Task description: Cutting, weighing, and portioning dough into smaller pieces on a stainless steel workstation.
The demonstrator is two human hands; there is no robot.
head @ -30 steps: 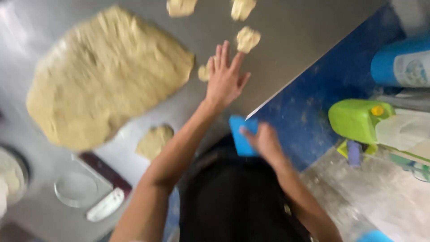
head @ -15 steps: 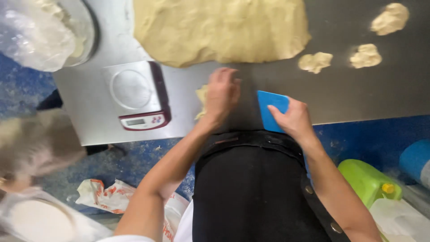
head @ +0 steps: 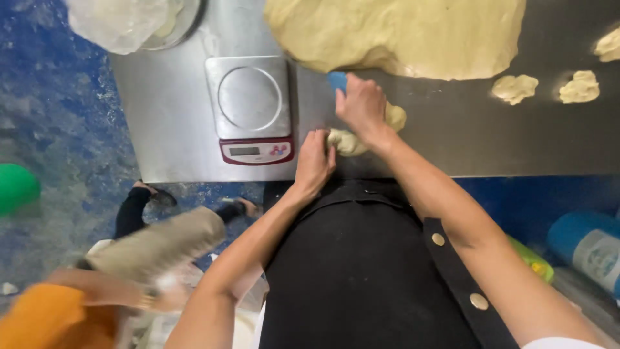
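Observation:
A big flat slab of pale dough [head: 400, 32] lies on the steel table [head: 465, 139]. My right hand [head: 361, 106] grips a blue plastic scraper [head: 336, 80] at the slab's near edge. My left hand [head: 315, 161] rests on a small lump of dough [head: 349, 142] at the table's front edge. A second bit of dough [head: 395, 117] shows just past my right wrist. I wear a black apron [head: 361, 271].
A steel kitchen scale [head: 250, 106] stands left of my hands. A bowl with a plastic bag [head: 129, 22] sits far left. Three small dough pieces [head: 515, 87] lie at right. Another person [head: 129, 258] is at lower left on the blue floor. Blue roll [head: 591, 249] lies at lower right.
My right hand carried the blue scraper forward from the table's front edge to the slab's edge. My left hand stays on the small lump. The view shifted so the scale sits nearer the middle.

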